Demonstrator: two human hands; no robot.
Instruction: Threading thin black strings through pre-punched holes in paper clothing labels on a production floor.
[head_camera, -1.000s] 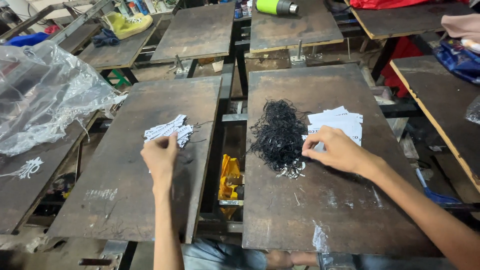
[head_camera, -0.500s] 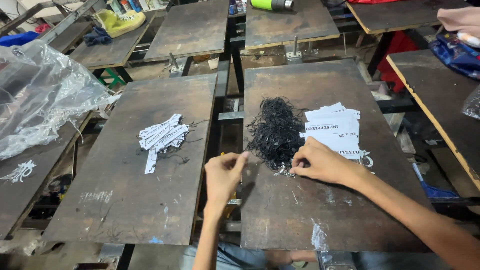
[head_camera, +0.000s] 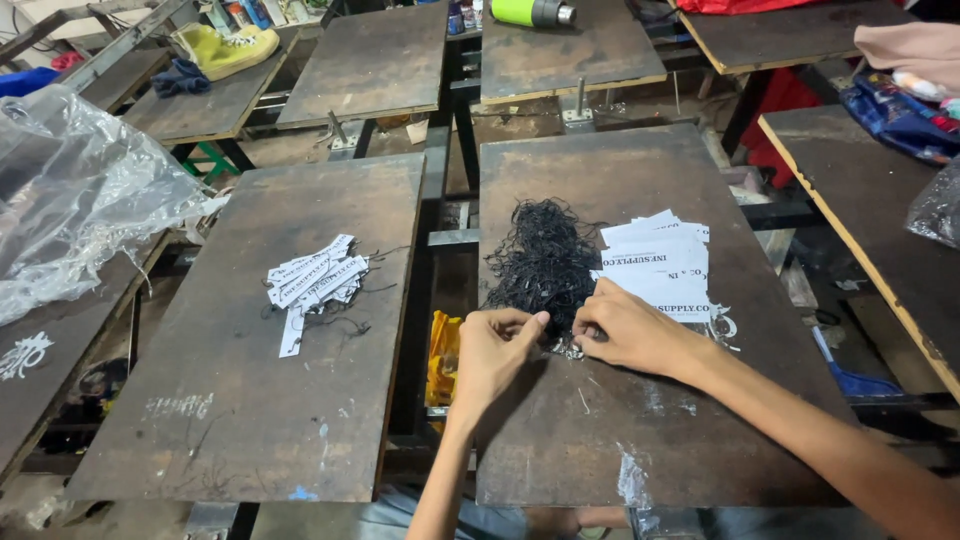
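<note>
A tangled heap of black strings (head_camera: 545, 258) lies on the right dark board (head_camera: 640, 420), with a stack of white paper tags (head_camera: 662, 268) just right of it. My left hand (head_camera: 495, 352) and my right hand (head_camera: 625, 330) meet at the heap's near edge, fingers pinched around a black string and small bits there. What exactly each fingertip grips is too small to tell. A pile of white tags with black strings attached (head_camera: 312, 283) rests on the left dark board (head_camera: 250, 400).
Crumpled clear plastic sheeting (head_camera: 75, 195) covers the far-left table. More dark boards stand behind, one with a green-and-grey cylinder (head_camera: 535, 12), another with a yellow shoe (head_camera: 222, 48). A yellow item (head_camera: 443, 355) sits in the gap between boards. Cloth lies at the right edge (head_camera: 905, 45).
My left hand left the tag pile on the left board and came across to the string heap, joining my right hand. The view tilted slightly.
</note>
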